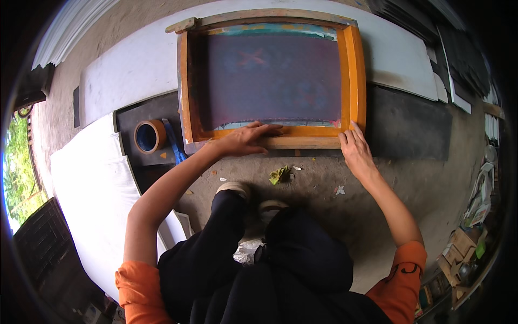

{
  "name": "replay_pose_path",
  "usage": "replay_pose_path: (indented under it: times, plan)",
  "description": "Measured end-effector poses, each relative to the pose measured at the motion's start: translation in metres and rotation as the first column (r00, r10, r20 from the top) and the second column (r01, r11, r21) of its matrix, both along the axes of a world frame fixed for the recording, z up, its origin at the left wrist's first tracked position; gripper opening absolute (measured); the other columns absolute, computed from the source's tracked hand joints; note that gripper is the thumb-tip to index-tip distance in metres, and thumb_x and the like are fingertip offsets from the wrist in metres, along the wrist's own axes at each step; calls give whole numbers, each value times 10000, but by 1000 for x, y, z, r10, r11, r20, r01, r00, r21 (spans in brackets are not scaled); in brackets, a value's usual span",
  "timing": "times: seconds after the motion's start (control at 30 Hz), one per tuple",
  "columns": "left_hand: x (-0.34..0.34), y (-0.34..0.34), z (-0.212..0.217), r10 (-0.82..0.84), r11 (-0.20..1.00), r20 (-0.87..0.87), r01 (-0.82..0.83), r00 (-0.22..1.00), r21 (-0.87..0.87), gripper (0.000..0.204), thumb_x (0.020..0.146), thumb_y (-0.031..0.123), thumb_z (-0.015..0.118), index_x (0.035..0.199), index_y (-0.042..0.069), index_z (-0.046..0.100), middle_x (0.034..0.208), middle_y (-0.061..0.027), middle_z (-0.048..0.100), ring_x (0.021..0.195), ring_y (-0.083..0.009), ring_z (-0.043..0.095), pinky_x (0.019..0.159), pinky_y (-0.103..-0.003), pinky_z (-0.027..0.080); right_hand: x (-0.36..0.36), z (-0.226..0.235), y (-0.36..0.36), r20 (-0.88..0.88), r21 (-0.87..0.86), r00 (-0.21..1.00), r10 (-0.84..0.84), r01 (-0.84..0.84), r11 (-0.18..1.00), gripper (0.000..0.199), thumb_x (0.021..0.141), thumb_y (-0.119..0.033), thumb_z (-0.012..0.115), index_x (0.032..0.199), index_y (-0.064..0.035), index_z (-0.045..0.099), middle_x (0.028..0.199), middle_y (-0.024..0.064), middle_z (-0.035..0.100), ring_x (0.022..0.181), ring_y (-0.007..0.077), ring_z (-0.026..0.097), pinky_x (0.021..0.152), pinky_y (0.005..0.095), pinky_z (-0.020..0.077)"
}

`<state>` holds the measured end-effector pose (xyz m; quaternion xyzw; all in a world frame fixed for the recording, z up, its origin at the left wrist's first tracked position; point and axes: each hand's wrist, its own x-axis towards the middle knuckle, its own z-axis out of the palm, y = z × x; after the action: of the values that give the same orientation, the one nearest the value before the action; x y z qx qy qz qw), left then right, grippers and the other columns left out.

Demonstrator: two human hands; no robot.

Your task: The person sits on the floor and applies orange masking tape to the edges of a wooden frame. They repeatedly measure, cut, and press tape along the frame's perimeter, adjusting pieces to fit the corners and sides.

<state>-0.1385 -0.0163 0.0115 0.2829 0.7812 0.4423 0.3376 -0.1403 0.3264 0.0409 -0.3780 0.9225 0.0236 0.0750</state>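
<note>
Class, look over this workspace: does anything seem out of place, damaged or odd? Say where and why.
Two things stand out. At the far left corner of the frame, a wood end juts past the side, unlike the far right corner. On the floor, a crumpled green scrap and small pale scraps lie loose, like litter.

From my feed I can read no text; dark marks [407, 270] stand on the orange sleeve [393, 294] below my right hand [357, 153]; they stay unclear to me.
</note>
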Motion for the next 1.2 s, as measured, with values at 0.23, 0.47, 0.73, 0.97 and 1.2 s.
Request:
replay_pose_path:
  times: [0.23,0.47,0.73,0.97,1.2]
  plan:
    - [-6,26,8,-82,994,88,76,993,77,940,783,-2,581,1483,187,-17,1442,-115,369,1350,-297,303,1147,-432,238,-1,8,2,147,-151,982,-118,140,979,274,825,-60,590,1092,-11,551,1083,151,473,1101,302,470,1035,448,344]
    - [-35,117,-4,-165,977,293,115,942,178,922,898,198,502,1424,127,-252,1475,-185,298,1390,-320,227,1141,-408,199,-16,-65,23,364,-660,662,-655,680,321,403,985,-225,414,1355,-67,409,1298,170,385,1258,317,355,1030,430,312]
    - [-41,174,0,-119,986,303,76,945,150,886,936,245,466,1417,107,-266,1481,-200,278,1391,-317,228,1140,-402,184,-18,-76,23,263,-702,756,-599,576,418,395,985,-164,385,1354,-25,381,1306,182,405,1231,325,376,1030,429,311]
    - [-60,160,7,-8,996,-69,14,998,83,573,881,220,550,1378,113,285,1228,-159,486,1172,-336,437,965,-427,327,-17,-77,23,223,-731,761,-609,544,412,383,964,-119,434,1332,-18,397,1294,170,443,1205,330,397,1016,425,316]
    - [-65,189,-29,160,964,-546,-249,823,-91,491,662,404,741,960,116,478,941,-50,455,964,-270,412,780,-469,299,-19,-76,18,232,-752,748,-622,543,374,383,956,-118,449,1324,-19,410,1280,173,458,1194,333,405,1012,423,321]
